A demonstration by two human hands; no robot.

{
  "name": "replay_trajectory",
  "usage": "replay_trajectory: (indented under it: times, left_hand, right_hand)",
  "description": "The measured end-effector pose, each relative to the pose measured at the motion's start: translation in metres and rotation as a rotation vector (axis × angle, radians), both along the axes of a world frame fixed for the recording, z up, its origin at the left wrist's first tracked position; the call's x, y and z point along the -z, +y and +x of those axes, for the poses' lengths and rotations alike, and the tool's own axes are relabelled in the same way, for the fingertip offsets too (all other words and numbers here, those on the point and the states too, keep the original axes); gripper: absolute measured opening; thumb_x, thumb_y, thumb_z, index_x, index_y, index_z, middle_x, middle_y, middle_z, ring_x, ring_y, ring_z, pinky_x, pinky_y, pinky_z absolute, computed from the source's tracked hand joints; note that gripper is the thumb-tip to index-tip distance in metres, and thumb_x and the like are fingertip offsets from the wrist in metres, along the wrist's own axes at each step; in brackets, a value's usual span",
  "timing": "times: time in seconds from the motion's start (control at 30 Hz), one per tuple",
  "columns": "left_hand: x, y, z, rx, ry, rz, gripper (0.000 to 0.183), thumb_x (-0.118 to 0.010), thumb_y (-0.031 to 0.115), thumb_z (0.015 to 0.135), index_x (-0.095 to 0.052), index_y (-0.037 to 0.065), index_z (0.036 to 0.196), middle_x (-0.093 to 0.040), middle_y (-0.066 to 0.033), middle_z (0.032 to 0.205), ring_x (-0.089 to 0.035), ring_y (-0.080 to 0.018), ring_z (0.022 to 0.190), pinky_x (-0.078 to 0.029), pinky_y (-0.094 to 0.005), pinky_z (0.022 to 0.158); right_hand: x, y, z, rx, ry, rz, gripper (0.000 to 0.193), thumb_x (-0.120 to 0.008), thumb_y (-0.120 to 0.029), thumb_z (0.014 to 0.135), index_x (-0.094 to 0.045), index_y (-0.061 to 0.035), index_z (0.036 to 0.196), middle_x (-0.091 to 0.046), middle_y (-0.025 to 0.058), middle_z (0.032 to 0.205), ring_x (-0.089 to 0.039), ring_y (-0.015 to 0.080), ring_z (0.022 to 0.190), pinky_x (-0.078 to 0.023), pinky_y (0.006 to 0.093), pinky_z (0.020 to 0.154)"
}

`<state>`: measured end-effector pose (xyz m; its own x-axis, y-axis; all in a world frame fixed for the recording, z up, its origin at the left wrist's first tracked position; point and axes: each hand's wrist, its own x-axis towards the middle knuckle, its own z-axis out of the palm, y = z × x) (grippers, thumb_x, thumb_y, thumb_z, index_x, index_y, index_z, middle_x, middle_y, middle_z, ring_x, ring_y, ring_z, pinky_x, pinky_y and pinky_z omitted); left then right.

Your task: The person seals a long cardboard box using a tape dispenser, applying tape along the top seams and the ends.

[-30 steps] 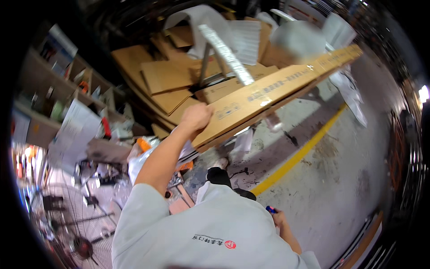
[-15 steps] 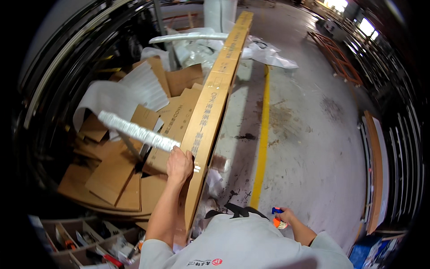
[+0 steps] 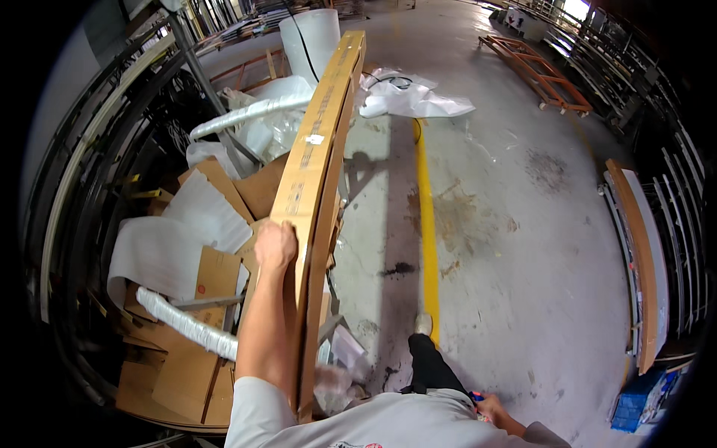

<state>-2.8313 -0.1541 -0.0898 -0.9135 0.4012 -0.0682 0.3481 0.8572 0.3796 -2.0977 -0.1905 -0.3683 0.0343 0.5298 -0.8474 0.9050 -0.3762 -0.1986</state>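
Observation:
A long, narrow cardboard box (image 3: 302, 183) runs from close to my body away toward the far end, resting across a padded, plastic-wrapped bar (image 3: 254, 112). My left hand (image 3: 275, 245) is closed at the box's left edge, with the fingers curled against it. Low on the right, by my hip, my right hand (image 3: 493, 409) is closed round a small blue-and-orange hand tool (image 3: 476, 396). My body partly hides that tool, so its kind is unclear. Another wrapped bar (image 3: 187, 325) sticks out left of the box, below my left forearm.
Flattened cardboard (image 3: 179, 377) and white foam sheet (image 3: 160, 254) pile up on the left. A white plastic sheet (image 3: 414, 95) lies on the floor ahead, beside a yellow floor line (image 3: 427, 224). Racks of long bars (image 3: 676, 246) and an orange wheeled frame (image 3: 534, 71) stand right.
I have stepped forward, and one foot now shows by the yellow line. My left hand is farther along the box. The nearer wrapped bar has dropped back toward me in view.

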Motion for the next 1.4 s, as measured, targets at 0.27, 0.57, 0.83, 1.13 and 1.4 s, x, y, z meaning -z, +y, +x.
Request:
replay_trajectory:
  times: [0.27,0.57,0.83,1.13,1.4]
  left_hand:
    - [0.025,-0.024,-0.018,-0.103,0.136,-0.093,0.052,-0.040,0.042,0.103,-0.063,-0.003,0.115,-0.068,-0.0311,0.108,-0.064,-0.0491,0.103,-0.050,-0.0560,0.091]
    - [0.061,0.092,-0.089,-0.250,0.154,-0.094,0.052,-0.037,0.036,0.103,-0.068,-0.006,0.096,-0.068,-0.0322,0.100,-0.065,-0.0511,0.094,-0.050,-0.0575,0.087]
    - [0.044,0.339,-0.223,-0.096,0.229,0.021,0.039,-0.046,0.030,0.101,-0.059,-0.007,0.097,-0.066,-0.0312,0.099,-0.064,-0.0475,0.092,-0.052,-0.0541,0.085]
    - [0.052,0.600,-0.372,0.049,0.273,0.017,0.051,-0.050,0.034,0.098,-0.055,-0.013,0.117,-0.065,-0.0306,0.108,-0.063,-0.0424,0.106,-0.047,-0.0489,0.099]
    - [0.044,0.785,-0.499,0.061,0.292,0.033,0.051,-0.045,0.036,0.101,-0.057,-0.013,0.112,-0.067,-0.0298,0.108,-0.064,-0.0442,0.105,-0.048,-0.0490,0.098]
  right_hand:
    - [-0.019,0.255,-0.085,0.031,0.174,-0.019,0.065,-0.086,-0.024,0.070,-0.068,-0.0046,0.129,-0.075,0.0185,0.110,-0.072,0.0267,0.098,-0.057,0.0387,0.083]
    - [-0.005,0.531,-0.272,-0.391,0.159,0.274,0.085,-0.085,-0.035,0.070,-0.055,-0.0071,0.145,-0.070,0.0194,0.123,-0.070,0.0285,0.109,-0.054,0.0358,0.096]
    - [-0.044,0.687,-0.416,-0.450,0.229,0.263,0.077,-0.083,-0.042,0.072,-0.061,-0.0106,0.139,-0.071,0.0194,0.122,-0.069,0.0331,0.111,-0.053,0.0385,0.097]
    - [-0.068,0.786,-0.419,-0.034,0.091,0.197,0.064,-0.084,-0.025,0.070,-0.068,-0.0061,0.129,-0.075,0.0133,0.108,-0.071,0.0219,0.096,-0.055,0.0347,0.088]
    - [-0.037,0.898,-0.475,-0.091,-0.087,0.005,0.063,-0.087,-0.018,0.068,-0.068,0.0010,0.125,-0.074,0.0122,0.105,-0.070,0.0196,0.089,-0.056,0.0334,0.082]
